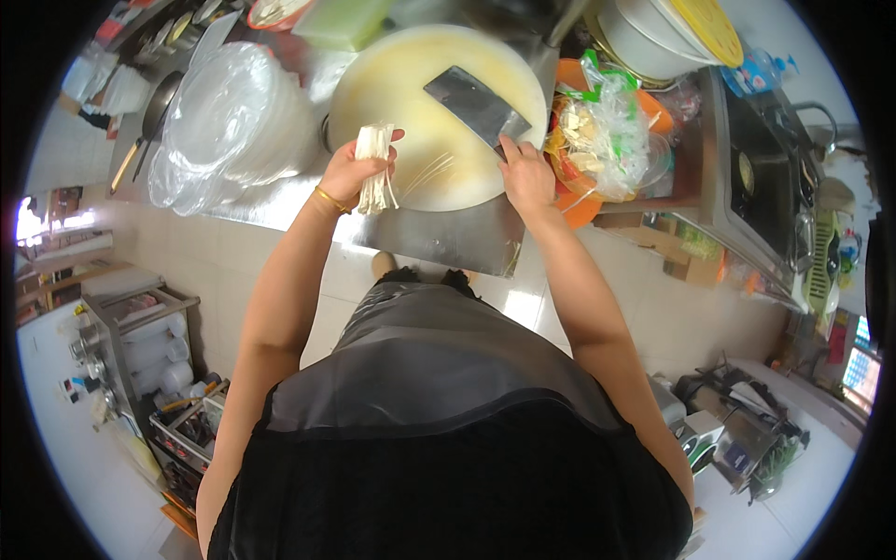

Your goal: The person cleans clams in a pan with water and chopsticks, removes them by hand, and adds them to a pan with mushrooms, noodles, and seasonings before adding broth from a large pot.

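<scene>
My left hand [348, 171] grips a bundle of enoki mushrooms [375, 150] above the left front rim of a round, yellowed cutting board [392, 91]. Loose ends of the bundle hang down below my fingers. A few thin enoki strands [430, 170] lie on the board between my hands. At the board's right edge, my right hand [526, 171] is closed around the handle of a cleaver [478, 105]. The broad dark blade points up and left over the board. Whether the blade rests flat on the surface I cannot tell.
A plastic-wrapped stack of clear containers [231, 119] stands left of the board on the steel table [448, 241]. To the right, an orange basin [581, 210] holds plastic bags [619, 133] and food scraps. Behind it is a white bucket [651, 35]; a sink [763, 189] lies farther right.
</scene>
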Available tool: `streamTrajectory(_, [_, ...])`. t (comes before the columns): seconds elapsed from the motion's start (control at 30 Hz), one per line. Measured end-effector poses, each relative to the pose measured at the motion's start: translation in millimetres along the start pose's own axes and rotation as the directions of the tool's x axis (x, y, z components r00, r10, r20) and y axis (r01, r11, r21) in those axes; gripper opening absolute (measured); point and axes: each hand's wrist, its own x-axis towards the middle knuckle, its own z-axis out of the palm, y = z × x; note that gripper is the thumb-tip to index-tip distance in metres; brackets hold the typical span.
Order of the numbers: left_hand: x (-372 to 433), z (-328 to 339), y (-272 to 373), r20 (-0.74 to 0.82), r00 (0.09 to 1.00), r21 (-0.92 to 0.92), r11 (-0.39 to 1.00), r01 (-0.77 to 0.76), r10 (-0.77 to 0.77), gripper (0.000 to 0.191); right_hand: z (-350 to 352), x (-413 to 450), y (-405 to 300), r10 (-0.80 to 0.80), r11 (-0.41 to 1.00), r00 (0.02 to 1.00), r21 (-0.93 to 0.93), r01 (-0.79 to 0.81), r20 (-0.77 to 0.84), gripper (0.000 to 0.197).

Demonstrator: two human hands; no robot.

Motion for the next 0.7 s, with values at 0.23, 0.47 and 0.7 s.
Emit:
streamTrajectory(0.23, [-116, -47, 27, 0.183, 0.983, -0.334, 0.941, 0.060, 0.002, 0.065, 8, 33, -70, -0.615, 0.788, 0.779, 0.113, 0.605, 0.119, 0.026])
streamTrajectory(0.47, [-238, -188, 43, 0.012, 0.994, -0.308, 0.946, -0.098, 0.107, 0.074, 23, 54, -108, -0.201, 0.918, 0.850, -0.208, 0.337, 0.487, 0.014])
streamTrajectory(0.7, [-318, -311, 67, -0.159, 0.960, -0.406, 0.871, -0.276, 0.230, 0.071, 42, 47, -87, 0.371, 0.885, 0.928, -0.292, -0.362, -0.025, 0.036])
